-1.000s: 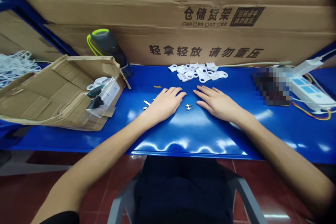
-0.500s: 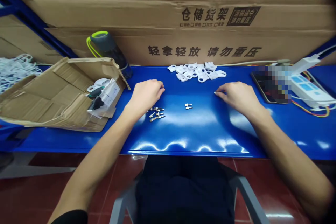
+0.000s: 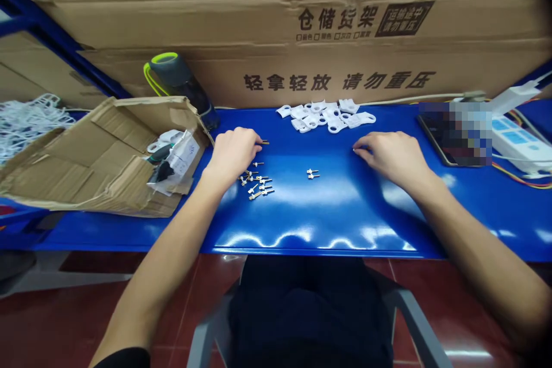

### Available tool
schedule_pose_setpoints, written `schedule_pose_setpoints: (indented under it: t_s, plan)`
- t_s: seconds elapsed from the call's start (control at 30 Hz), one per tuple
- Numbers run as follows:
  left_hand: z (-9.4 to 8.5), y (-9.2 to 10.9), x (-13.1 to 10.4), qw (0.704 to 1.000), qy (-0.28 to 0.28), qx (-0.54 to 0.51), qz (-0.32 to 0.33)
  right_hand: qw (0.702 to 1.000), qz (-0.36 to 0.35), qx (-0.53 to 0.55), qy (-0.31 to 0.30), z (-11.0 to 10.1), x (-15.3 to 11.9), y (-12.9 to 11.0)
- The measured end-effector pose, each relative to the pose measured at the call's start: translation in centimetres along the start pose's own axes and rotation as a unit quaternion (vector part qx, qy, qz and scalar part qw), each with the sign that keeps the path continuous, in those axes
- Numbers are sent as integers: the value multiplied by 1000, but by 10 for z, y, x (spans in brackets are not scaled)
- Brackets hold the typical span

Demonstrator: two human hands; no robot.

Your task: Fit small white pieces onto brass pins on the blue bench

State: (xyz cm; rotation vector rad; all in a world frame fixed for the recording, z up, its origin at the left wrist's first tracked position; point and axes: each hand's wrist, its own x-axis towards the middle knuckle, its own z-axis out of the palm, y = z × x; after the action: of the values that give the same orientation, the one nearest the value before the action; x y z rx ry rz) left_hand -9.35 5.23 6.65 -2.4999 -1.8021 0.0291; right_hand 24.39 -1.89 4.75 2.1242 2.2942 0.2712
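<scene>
My left hand (image 3: 236,152) is closed in a pinch above the table's left part. From its fingertips pokes a thin brass-coloured pin (image 3: 265,142). Just below that hand lies a loose group of small metal pins with white collars (image 3: 264,185), partly covered by the wrist. Two similar pins (image 3: 313,174) lie side by side in the middle of the table. On the right, my right hand (image 3: 392,152) rests with thumb and forefinger pinched. A tiny white spot shows at its fingertips, too small to name. White flat pieces with round holes (image 3: 328,115) lie heaped behind, between both hands.
An open cardboard box (image 3: 125,149) with bagged items stands left, a dark bottle (image 3: 181,83) behind it. A phone (image 3: 448,141) and a white power strip (image 3: 517,141) with cables lie right. A large cardboard sheet (image 3: 276,23) backs the blue table (image 3: 302,218).
My left hand has shifted slightly up and left, and a pin now shows at its fingertips. More loose pins are uncovered below it. The right hand stays nearly in place.
</scene>
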Motion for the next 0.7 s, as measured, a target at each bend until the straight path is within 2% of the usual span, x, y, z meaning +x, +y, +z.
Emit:
schedule_pose_setpoints:
  t_s: [0.13,0.27,0.37,0.5,0.7]
  plan:
    - [5,21,-3,998,16,-28,59,999,-35,16,16,4,1,-2]
    - [10,42,-10,984,13,-54,169,996,-74,31,39,7,0,-8]
    - [18,48,-14,972,31,-48,230,993,-95,37,53,10,0,-10]
    - [26,50,-14,964,51,-55,257,990,-111,54,64,12,1,-12]
    - [32,49,-9,950,70,-155,261,979,-135,127,86,15,4,-21]
